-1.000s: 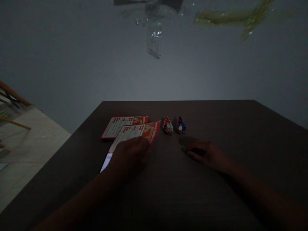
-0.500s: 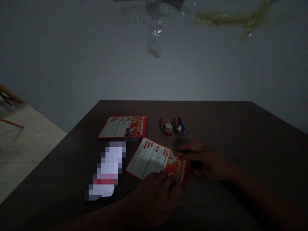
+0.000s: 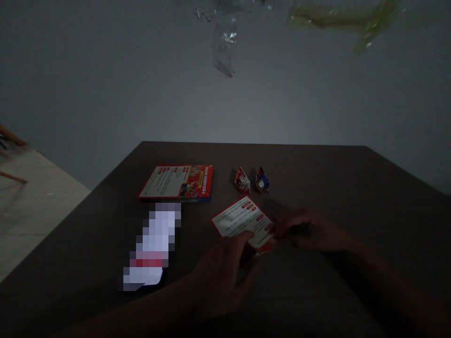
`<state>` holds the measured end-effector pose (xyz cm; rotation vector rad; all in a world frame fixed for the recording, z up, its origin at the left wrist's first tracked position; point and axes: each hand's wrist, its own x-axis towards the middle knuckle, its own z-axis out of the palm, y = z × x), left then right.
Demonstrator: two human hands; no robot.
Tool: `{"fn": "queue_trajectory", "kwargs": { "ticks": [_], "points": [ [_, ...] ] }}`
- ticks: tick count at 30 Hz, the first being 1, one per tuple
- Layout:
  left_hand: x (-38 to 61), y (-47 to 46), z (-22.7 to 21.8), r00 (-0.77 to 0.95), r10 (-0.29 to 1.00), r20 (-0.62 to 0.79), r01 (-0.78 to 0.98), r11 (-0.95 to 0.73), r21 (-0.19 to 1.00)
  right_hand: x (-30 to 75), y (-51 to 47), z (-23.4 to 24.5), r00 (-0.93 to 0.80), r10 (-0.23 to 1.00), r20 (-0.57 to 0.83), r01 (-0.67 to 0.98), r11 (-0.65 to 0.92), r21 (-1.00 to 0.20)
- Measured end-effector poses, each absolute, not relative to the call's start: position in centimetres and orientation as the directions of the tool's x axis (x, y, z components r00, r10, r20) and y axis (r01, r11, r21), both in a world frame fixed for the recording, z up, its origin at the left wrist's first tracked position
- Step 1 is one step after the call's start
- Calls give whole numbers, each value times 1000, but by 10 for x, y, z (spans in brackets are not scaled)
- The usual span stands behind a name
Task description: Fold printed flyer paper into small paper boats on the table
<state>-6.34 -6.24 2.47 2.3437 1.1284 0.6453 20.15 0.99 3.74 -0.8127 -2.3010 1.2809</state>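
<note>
Red-edged paper is pinched by left hand and right hand (each curled).

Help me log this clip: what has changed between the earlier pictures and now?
The left hand has carried the printed card rightward from over the lit phone and turned it. The right hand, initially apart from the card, now has its fingers on the card's right edge. The card stack, phone, red folded paper and blue folded paper stayed put.
</note>
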Motion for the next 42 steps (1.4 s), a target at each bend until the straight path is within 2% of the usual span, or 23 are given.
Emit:
{"fn": "queue_trajectory", "kwargs": {
  "ticks": [5, 7, 9, 12, 15, 18, 27, 34, 42],
  "points": [
    [-61, -65, 16, 479, 863, 162, 516, -426, 743, 199, 9, 27, -555, 819, -143, 398, 110, -911],
    [-60, -65, 12, 433, 883, 178, 445, -382, 810, 196, 11, 21, -482, 864, -143, 372, 54, -927],
    [-58, -64, 10, 388, 895, 221, 420, -385, 822, 192, 12, 17, -441, 886, -141, 340, 19, -940],
    [-58, -61, 11, 353, 888, 294, 532, -450, 717, 183, 15, 15, -399, 904, -153, 316, -20, -948],
    [-58, -58, 15, 397, 852, 341, 687, -522, 506, 176, 17, 11, -383, 910, -157, 269, -52, -962],
    [-57, -55, 17, 489, 805, 337, 736, -587, 337, 172, 20, 7, -362, 919, -155, 246, -66, -967],
    [-47, -41, 10, 573, 773, 274, 756, -627, 188, 169, 22, 6, -319, 937, -142, 363, -17, -932],
    [-38, -40, 17, 680, 709, 187, 726, -687, -37, 167, 24, 5, -269, 954, -132, 478, 13, -878],
    [-20, -44, 23, 684, 705, 188, 727, -679, -99, 164, 24, 3, -240, 958, -159, 482, -24, -876]
  ]
}}
